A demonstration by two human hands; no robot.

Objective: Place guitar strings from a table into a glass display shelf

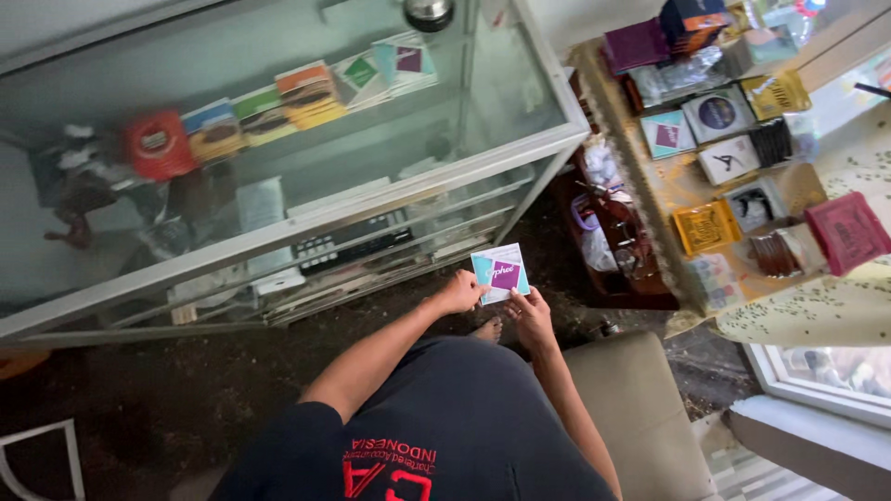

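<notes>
Small square packet [501, 272], teal-white with purple diamond, held flat, apparently sealed.

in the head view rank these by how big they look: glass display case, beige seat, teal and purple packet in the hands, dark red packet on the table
1. glass display case
2. beige seat
3. and 4. dark red packet and teal and purple packet, held by both the left hand and right hand, look alike, so no ranking.

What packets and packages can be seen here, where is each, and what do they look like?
Square packet: held by left hand and right hand; teal and white with a purple diamond.
Row of square packets: inside the glass cabinet; red, blue, green, orange, teal.
Matching teal packet: on the side table.
Yellow packet: same table, square.
Red packet: table's right edge.
</notes>
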